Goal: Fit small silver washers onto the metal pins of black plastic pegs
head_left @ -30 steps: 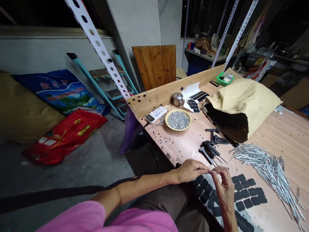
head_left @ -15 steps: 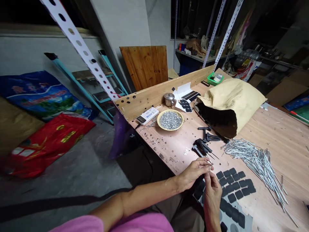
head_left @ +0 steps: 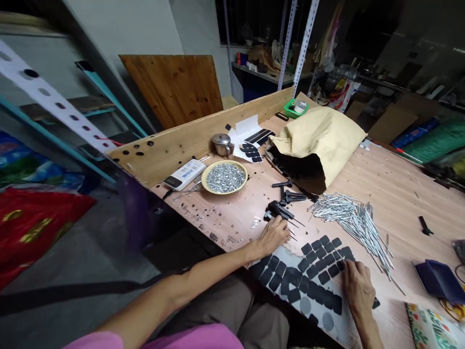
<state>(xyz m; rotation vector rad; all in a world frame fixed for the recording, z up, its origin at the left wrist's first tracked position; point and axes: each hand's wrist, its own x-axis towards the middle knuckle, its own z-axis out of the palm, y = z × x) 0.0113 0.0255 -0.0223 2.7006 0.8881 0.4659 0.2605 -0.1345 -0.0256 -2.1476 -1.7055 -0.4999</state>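
Note:
My left hand [head_left: 274, 235] is closed at the near edge of a pile of black T-shaped pieces [head_left: 278, 209] with thin metal pins. It seems to grip one of them, whose pin points out past my fingers. Farther right, my right hand [head_left: 359, 286] pinches a thin metal rod [head_left: 338, 253], its tip angled up and left above the black pads. Rows of these rounded black pads [head_left: 321, 264] lie between my hands, partly on a grey sheet [head_left: 329, 321]. Beyond my right hand lies a heap of silver rods [head_left: 343, 213].
A yellow bowl [head_left: 204, 185] of small metal parts stands behind my left hand, near a white device [head_left: 185, 174] and a metal pot [head_left: 222, 144]. A large paper bag [head_left: 319, 140] lies behind the rods. At right are a dark blue tray [head_left: 439, 281] and a patterned packet [head_left: 432, 325].
My hands, together before over the near edge, have moved apart: the left toward the black T-shaped pieces, the right to the right with a rod. The view has swung right.

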